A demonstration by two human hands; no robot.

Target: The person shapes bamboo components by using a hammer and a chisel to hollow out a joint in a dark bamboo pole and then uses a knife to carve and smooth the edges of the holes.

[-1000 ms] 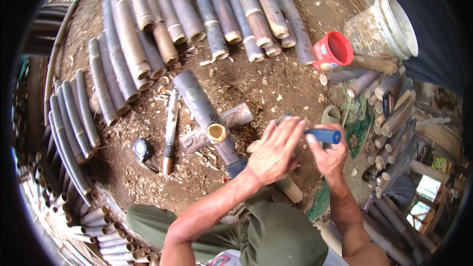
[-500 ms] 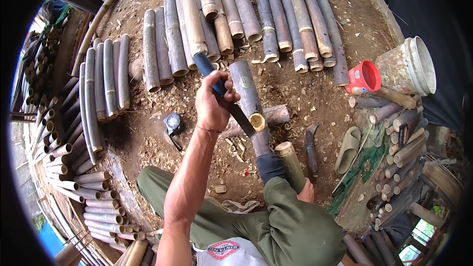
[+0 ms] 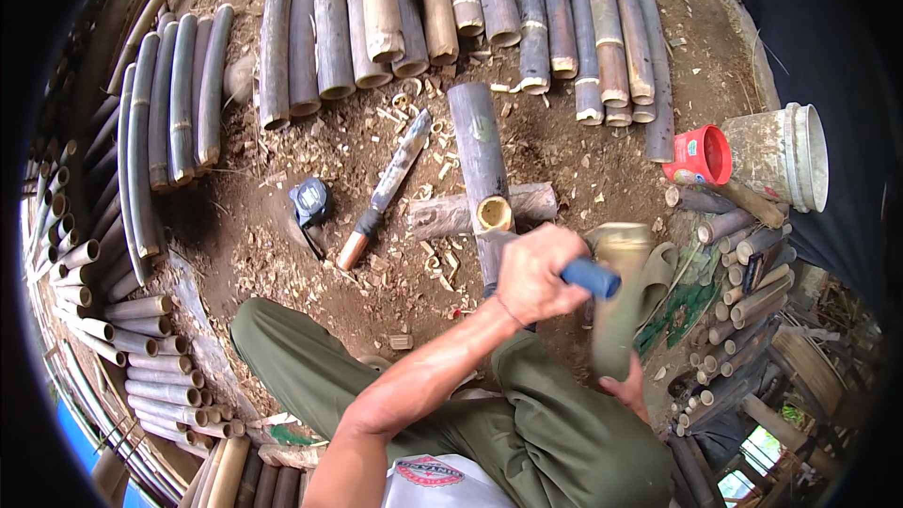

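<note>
My left hand (image 3: 544,277) is closed around a knife's blue handle (image 3: 593,277). The knife's blade, partly hidden by the hand, points left over the lower end of a grey bamboo length (image 3: 478,146). That length has a cut yellowish opening (image 3: 494,214) and rests across a bamboo piece (image 3: 440,216) lying crosswise on the ground. Low on the right, my right hand (image 3: 628,389) grips the bottom of a greenish bamboo section (image 3: 618,315), which stands nearly upright, smeared by motion. Left of the crosswise piece lies a long knife (image 3: 388,186) with a brown and black handle.
A tape measure (image 3: 309,203) lies among wood shavings. Bamboo lengths (image 3: 334,28) lie in a row at the far side, with stacks (image 3: 162,386) at left and more cut pieces (image 3: 752,268) at right. A red container (image 3: 698,155) stands beside a dirty white bucket (image 3: 767,150). A sandal (image 3: 655,273) is partly hidden.
My left hand has swung right and nearer with the blue-handled knife. My right hand has moved the bamboo section to the right. The long knife on the ground has come into sight.
</note>
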